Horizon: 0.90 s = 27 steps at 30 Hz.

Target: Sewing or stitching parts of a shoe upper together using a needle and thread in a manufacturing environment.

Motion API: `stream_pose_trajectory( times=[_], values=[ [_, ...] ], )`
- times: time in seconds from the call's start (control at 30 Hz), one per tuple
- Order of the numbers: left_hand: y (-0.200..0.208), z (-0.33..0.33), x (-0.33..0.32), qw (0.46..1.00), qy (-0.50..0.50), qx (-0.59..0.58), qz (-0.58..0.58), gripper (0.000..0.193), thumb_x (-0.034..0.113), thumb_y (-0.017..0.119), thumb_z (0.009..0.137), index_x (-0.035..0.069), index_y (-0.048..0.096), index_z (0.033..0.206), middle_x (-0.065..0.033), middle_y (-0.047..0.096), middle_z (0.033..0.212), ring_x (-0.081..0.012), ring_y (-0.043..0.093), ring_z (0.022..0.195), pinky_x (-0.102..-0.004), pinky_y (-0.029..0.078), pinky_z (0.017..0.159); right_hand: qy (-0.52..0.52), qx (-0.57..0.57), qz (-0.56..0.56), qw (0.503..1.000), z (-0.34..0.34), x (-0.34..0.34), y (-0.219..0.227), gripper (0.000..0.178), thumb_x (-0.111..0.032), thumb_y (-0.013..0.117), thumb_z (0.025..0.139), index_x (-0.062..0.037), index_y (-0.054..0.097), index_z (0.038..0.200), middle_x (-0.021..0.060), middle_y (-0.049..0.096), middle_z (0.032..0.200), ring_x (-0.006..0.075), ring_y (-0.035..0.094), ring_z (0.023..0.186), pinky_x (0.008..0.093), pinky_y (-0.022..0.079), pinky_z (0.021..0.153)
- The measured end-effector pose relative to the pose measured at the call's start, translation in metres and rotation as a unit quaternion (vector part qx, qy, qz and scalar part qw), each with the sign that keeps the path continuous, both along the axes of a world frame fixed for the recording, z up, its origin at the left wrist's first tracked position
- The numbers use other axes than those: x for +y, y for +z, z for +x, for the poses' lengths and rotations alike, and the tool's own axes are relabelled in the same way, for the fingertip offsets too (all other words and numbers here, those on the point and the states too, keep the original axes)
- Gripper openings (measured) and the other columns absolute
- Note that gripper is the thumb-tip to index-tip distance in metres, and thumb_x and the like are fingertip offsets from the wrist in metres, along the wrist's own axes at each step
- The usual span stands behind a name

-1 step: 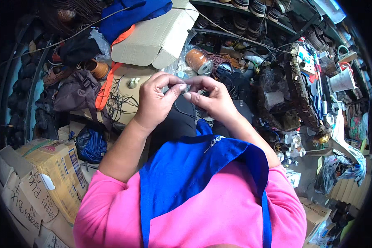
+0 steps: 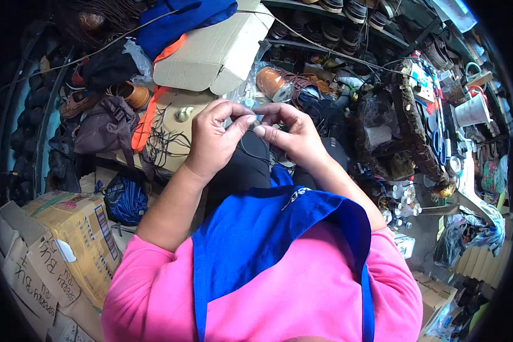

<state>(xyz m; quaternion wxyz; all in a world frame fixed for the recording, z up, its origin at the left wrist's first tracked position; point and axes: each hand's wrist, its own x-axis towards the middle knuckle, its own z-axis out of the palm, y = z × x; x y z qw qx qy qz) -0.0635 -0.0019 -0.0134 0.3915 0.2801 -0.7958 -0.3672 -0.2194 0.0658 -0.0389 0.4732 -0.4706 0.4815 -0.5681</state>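
My left hand (image 2: 215, 135) and my right hand (image 2: 297, 135) meet above my lap, thumbs and forefingers pinched close together. Between the fingertips runs a thin dark cord (image 2: 253, 154), and a loop of it hangs against my dark trousers. Its ends are too fine to make out. Left of my left hand, a tangle of black cords (image 2: 168, 139) lies on a pale board, with a small whitish lump (image 2: 184, 114) beside it. Just beyond my fingers are clear plastic wrap and an orange-brown spool of thread (image 2: 272, 84).
A folded cardboard piece (image 2: 202, 60) lies ahead, beside an orange strap (image 2: 148, 122). At left are a dark bag (image 2: 105, 125) and a cardboard box (image 2: 77, 228). A rough-edged workbench (image 2: 407, 108) with tools stands at right; shoes (image 2: 353, 10) fill shelves behind.
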Motion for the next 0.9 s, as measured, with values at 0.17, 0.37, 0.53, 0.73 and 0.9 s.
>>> stream_pose_trajectory(
  times=[0.17, 0.37, 0.53, 0.73, 0.9],
  values=[
    [-0.005, 0.0, 0.003, 0.999, 0.018, 0.017, 0.043, 0.005, 0.006, 0.064, 0.079, 0.002, 0.061, 0.078, -0.0016, 0.056, 0.074, -0.0088, 0.048, 0.069, -0.0219, 0.038, 0.063, -0.045, -0.009, -0.006, 0.999, 0.0, -0.002, -0.002, 0.016, -0.013, 0.071, 0.075, -0.0006, 0.066, 0.083, 0.0021, 0.061, 0.076, 0.0079, 0.053, 0.074, 0.0232, 0.043, 0.065],
    [-0.01, -0.001, 0.003, 0.99, -0.01, 0.032, 0.138, 0.006, 0.008, 0.061, 0.083, 0.002, 0.059, 0.081, 0.0005, 0.055, 0.074, -0.0073, 0.048, 0.069, -0.0209, 0.039, 0.066, -0.034, 0.047, -0.047, 0.997, -0.004, -0.003, -0.003, 0.013, -0.013, 0.069, 0.077, -0.0006, 0.065, 0.08, 0.0026, 0.06, 0.074, 0.0086, 0.053, 0.072, 0.0235, 0.043, 0.065],
    [-0.014, -0.003, 0.003, 0.935, -0.06, 0.127, 0.326, 0.005, 0.009, 0.06, 0.084, 0.004, 0.058, 0.084, 0.001, 0.056, 0.075, -0.0069, 0.05, 0.069, -0.0212, 0.041, 0.067, -0.011, 0.002, -0.017, 1.0, -0.005, -0.001, -0.004, 0.012, -0.013, 0.068, 0.078, -0.0008, 0.064, 0.078, 0.0013, 0.06, 0.074, 0.0075, 0.052, 0.071, 0.0227, 0.042, 0.064],
    [-0.017, -0.001, 0.002, 0.859, -0.088, 0.194, 0.465, 0.006, 0.012, 0.06, 0.084, 0.007, 0.059, 0.086, 0.0011, 0.057, 0.076, -0.0083, 0.052, 0.069, -0.0223, 0.042, 0.068, 0.012, -0.081, 0.007, 0.997, -0.004, 0.0, -0.006, 0.01, -0.012, 0.068, 0.079, -0.0026, 0.064, 0.08, -0.0017, 0.06, 0.074, 0.0047, 0.049, 0.068, 0.0202, 0.041, 0.062],
    [-0.014, 0.001, -0.003, 0.824, -0.108, 0.212, 0.513, 0.007, 0.014, 0.059, 0.085, 0.007, 0.058, 0.086, 0.0001, 0.058, 0.076, -0.0085, 0.053, 0.07, -0.0224, 0.042, 0.068, 0.017, -0.132, 0.0, 0.991, -0.003, 0.0, -0.007, 0.011, -0.013, 0.068, 0.08, -0.0031, 0.064, 0.083, -0.0024, 0.059, 0.075, 0.0034, 0.049, 0.067, 0.0188, 0.04, 0.061]
  ],
)
